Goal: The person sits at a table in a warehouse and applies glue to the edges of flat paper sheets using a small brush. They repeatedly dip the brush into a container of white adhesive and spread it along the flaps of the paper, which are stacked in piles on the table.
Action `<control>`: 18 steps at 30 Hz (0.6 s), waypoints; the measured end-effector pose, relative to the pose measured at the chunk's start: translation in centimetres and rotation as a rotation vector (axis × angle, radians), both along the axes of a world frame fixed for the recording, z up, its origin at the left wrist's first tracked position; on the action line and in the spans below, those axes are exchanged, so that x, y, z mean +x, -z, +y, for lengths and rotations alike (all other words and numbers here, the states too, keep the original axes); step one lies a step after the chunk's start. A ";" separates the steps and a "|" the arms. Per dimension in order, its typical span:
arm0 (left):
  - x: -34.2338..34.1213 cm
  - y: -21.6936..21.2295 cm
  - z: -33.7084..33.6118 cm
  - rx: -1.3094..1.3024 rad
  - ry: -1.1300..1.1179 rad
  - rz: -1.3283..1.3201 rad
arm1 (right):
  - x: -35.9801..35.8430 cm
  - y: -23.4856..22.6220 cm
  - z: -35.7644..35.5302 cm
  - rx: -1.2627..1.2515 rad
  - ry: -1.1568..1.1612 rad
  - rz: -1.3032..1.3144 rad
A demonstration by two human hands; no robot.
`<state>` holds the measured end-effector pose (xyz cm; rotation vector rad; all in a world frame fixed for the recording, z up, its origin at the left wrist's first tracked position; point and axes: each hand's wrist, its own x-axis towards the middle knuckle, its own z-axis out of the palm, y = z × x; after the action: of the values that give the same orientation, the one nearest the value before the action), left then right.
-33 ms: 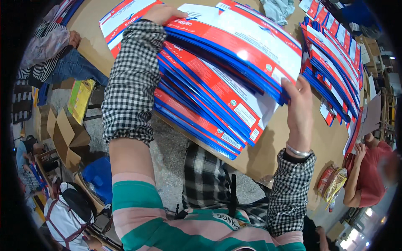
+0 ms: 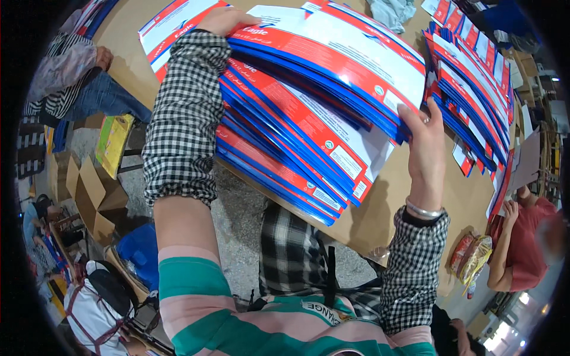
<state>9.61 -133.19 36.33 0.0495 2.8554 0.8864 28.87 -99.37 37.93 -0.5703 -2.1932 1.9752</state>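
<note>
Thumb and fingers of the right hand (image 2: 424,139) close around the right end of a stack of red-white-blue sheets (image 2: 350,53); the left hand (image 2: 225,22) touches its other end, closure unclear. Beneath lie more sheets (image 2: 309,123) on a brown table (image 2: 460,202)

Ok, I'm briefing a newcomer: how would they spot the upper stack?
On the brown table, find the fanned red, white and blue pile at the near edge. The upper stack lies over it, from the left hand to the right hand. Unlike its neighbours, it has a hand at each end.
</note>
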 end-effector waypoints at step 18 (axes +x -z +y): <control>1.1 -3.6 -1.9 1.063 0.048 -0.064 | -0.5 -7.5 -1.3 -0.187 -0.031 0.416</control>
<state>10.74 -135.11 39.93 0.1941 1.9824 2.1840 28.37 -100.64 45.43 -0.1244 -1.7922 2.0985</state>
